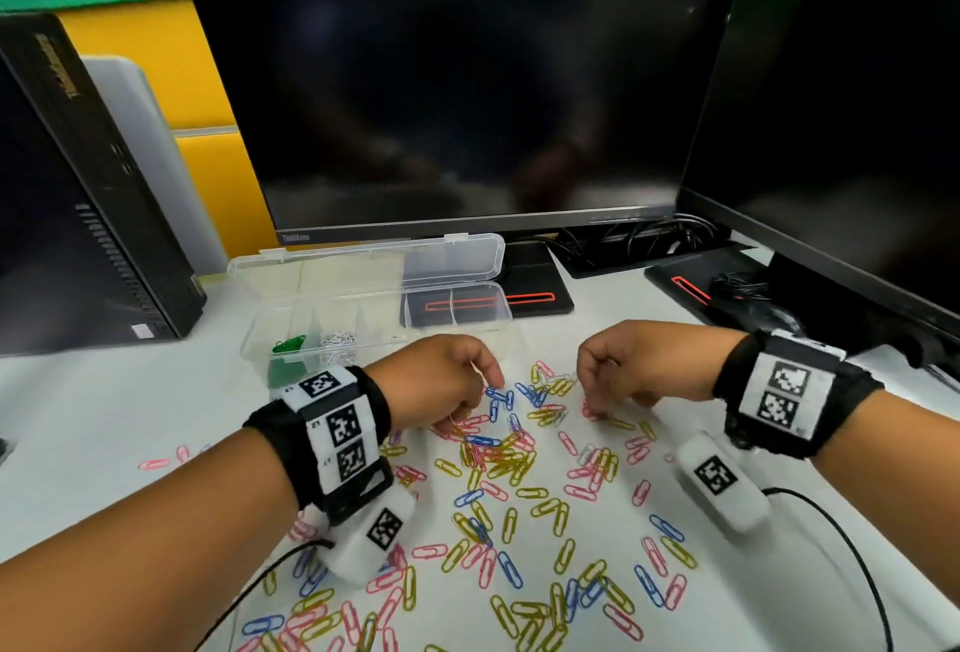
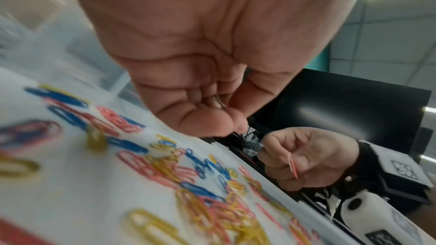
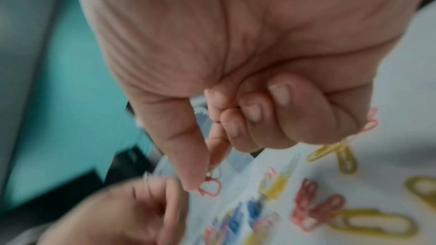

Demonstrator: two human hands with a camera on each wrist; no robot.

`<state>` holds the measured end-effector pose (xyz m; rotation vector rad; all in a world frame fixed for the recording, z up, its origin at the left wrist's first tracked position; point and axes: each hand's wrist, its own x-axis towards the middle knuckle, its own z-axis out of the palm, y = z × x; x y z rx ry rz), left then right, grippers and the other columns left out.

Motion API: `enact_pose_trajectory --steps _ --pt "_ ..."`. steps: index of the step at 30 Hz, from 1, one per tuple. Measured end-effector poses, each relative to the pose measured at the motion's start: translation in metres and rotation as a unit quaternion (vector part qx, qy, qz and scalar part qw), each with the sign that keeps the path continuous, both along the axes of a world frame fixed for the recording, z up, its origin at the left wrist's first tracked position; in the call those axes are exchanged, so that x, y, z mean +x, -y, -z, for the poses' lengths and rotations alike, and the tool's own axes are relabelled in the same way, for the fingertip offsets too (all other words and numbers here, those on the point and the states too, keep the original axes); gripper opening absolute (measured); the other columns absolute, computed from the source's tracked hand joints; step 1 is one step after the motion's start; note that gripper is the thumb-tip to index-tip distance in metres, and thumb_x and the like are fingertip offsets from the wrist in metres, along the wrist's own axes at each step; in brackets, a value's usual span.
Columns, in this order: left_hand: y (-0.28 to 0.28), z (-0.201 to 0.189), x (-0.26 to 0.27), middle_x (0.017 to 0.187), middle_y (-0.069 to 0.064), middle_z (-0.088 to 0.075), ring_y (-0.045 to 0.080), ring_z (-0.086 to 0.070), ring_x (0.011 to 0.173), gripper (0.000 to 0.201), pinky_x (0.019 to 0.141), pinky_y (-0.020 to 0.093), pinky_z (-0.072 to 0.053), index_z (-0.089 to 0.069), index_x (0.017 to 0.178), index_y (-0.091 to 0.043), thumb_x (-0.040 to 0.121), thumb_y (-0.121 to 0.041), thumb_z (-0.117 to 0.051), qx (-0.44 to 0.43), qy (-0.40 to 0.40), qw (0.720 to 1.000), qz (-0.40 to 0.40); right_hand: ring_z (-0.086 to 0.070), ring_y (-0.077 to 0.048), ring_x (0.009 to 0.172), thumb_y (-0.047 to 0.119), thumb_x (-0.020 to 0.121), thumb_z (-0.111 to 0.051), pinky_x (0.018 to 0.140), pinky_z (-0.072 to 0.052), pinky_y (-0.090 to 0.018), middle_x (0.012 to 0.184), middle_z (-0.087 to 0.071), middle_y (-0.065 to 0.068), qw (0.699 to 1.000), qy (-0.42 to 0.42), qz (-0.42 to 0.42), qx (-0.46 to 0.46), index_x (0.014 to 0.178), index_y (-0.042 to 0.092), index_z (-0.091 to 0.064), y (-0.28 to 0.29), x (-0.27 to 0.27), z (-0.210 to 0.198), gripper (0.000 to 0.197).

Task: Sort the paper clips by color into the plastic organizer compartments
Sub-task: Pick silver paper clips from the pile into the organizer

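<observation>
Pink, yellow and blue paper clips [image 1: 509,459] lie scattered over the white table [image 1: 104,417]. Behind them the clear plastic organizer [image 1: 260,334] stands open, with green clips [image 1: 288,344] in its left compartment and white clips [image 1: 337,339] in the one beside it. My left hand [image 1: 470,391] hovers over the far part of the pile, its fingers curled round thin pale clips [image 2: 219,102]. My right hand [image 1: 602,386] is a little to the right, thumb and forefinger pinching a pink clip [image 3: 210,188]; the other fingers [image 3: 278,96] are curled in.
Two dark monitors [image 1: 467,80] stand behind the organizer on black bases [image 1: 540,282], with cables [image 1: 649,236] between them. A black computer case [image 1: 78,210] stands at the left. Black wrist-camera cables [image 1: 852,537] trail over the table's near side.
</observation>
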<state>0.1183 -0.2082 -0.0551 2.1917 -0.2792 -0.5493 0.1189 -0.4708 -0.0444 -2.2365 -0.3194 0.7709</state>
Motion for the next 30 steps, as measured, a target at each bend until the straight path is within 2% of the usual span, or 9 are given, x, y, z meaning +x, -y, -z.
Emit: enact_pose_trajectory --steps 2,6,10,14,18,23,26,28,30 --pt "0.014 0.002 0.001 0.059 0.006 -0.053 0.02 -0.046 0.048 0.016 0.051 0.024 -0.04 -0.064 0.079 -0.013 0.084 -0.005 -0.051 -0.004 -0.044 0.999 -0.015 -0.045 -0.015 0.057 0.007 0.076 -0.069 0.05 -0.03 -0.023 0.08 -0.061 -0.016 0.984 -0.075 0.082 0.14 0.075 0.019 -0.069 0.011 0.005 0.005 0.012" --pt "0.041 0.005 0.003 0.064 0.0 -0.059 0.014 -0.052 0.053 0.006 0.054 0.021 -0.04 -0.064 0.079 -0.017 0.084 -0.017 -0.065 0.048 -0.007 0.999 0.017 -0.038 -0.013 0.059 0.003 0.079 -0.067 0.048 -0.031 -0.02 0.081 -0.051 -0.011 0.943 -0.151 0.115 0.274 0.08 0.01 -0.067 0.026 0.008 0.011 0.007" --pt "0.063 0.006 0.003 0.09 -0.004 -0.068 0.015 -0.061 0.085 0.018 0.072 0.027 -0.05 -0.07 0.088 -0.021 0.089 -0.039 -0.067 0.234 0.165 0.949 0.13 -0.038 -0.011 0.059 0.001 0.083 -0.066 0.048 -0.034 -0.018 0.091 -0.067 -0.011 0.943 -0.172 0.082 0.272 0.08 0.01 -0.068 0.034 0.007 0.012 0.01" --pt "0.073 0.006 0.006 0.083 0.0 -0.064 0.023 -0.062 0.079 0.03 0.069 0.032 -0.052 -0.068 0.085 -0.02 0.092 -0.046 -0.057 0.339 0.253 0.89 0.171 -0.04 -0.013 0.06 0.001 0.075 -0.076 0.046 -0.033 -0.019 0.087 -0.066 -0.016 0.951 -0.143 0.083 0.261 0.073 0.012 -0.069 0.036 0.009 0.013 0.013" --pt "0.08 0.005 0.007 0.08 0.0 -0.064 0.02 -0.061 0.074 0.036 0.066 0.031 -0.052 -0.067 0.084 -0.019 0.087 -0.054 -0.062 0.359 0.24 0.884 0.178 -0.04 -0.016 0.063 0.0 0.075 -0.076 0.045 -0.034 -0.019 0.085 -0.056 -0.016 0.955 -0.123 0.093 0.253 0.077 0.015 -0.071 0.036 0.012 0.017 0.016" --pt "0.085 0.006 0.008 0.092 0.001 -0.066 0.022 -0.063 0.085 0.025 0.071 0.031 -0.052 -0.069 0.095 -0.017 0.092 -0.04 -0.059 0.363 0.229 0.884 0.187 -0.041 -0.015 0.056 -0.004 0.088 -0.052 0.046 -0.033 -0.023 0.077 -0.054 -0.011 0.939 -0.125 0.155 0.28 0.092 0.009 -0.068 0.033 0.021 0.018 0.022" --pt "0.073 0.0 0.014 0.091 -0.001 -0.07 0.019 -0.065 0.085 0.022 0.077 0.033 -0.056 -0.073 0.089 -0.016 0.089 -0.036 -0.062 0.293 0.177 0.928 0.149 -0.049 -0.017 0.053 0.003 0.089 -0.055 0.05 -0.037 -0.025 0.073 -0.059 -0.011 0.969 -0.049 0.178 0.164 0.082 0.013 -0.067 0.025 0.029 0.017 0.017" --pt "0.063 -0.006 0.02 0.077 -0.007 -0.069 0.011 -0.062 0.07 0.015 0.066 0.025 -0.051 -0.074 0.086 -0.017 0.086 -0.032 -0.07 0.171 0.104 0.976 0.086 -0.056 -0.013 0.053 0.011 0.088 -0.064 0.052 -0.043 -0.025 0.073 -0.068 -0.004 0.991 0.072 0.112 -0.019 0.082 0.02 -0.069 0.014 0.03 0.013 0.012" --pt "0.054 -0.011 0.022 0.059 -0.007 -0.057 0.011 -0.051 0.051 0.013 0.053 0.022 -0.04 -0.073 0.084 -0.014 0.085 -0.026 -0.075 0.067 0.034 0.997 0.025 -0.057 -0.005 0.057 0.017 0.087 -0.069 0.057 -0.044 -0.021 0.074 -0.065 0.009 0.974 0.16 0.03 -0.158 0.089 0.027 -0.071 0.0 0.03 0.01 0.01"
